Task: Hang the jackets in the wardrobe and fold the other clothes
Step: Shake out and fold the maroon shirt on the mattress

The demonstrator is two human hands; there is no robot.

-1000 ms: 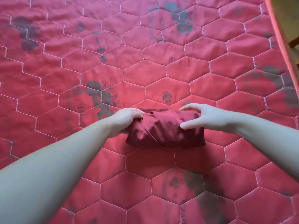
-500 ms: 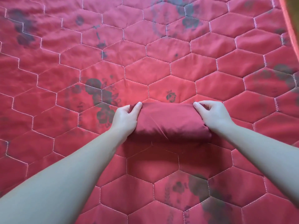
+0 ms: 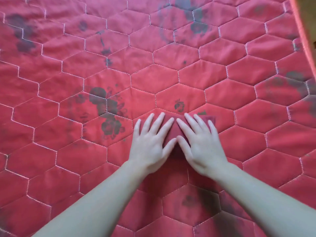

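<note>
Pressed flat, side by side: left hand (image 3: 150, 142) and right hand (image 3: 201, 142), fingers (image 3: 159, 121) straight, atop folded dark-red cloth garment (image 3: 174, 132) on red hexagon-quilted bed cover (image 3: 171, 79).

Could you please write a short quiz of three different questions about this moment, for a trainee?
1. True or false: the left hand grips the folded dark red garment with curled fingers.
2. What do both hands do? A) lift the garment B) press flat on it C) hang it up
3. Fill in: the garment lies on a red ____ stitched in hexagons.

Key:
1. False; its fingers are straight and spread, like those of the right hand.
2. B
3. quilt
</note>
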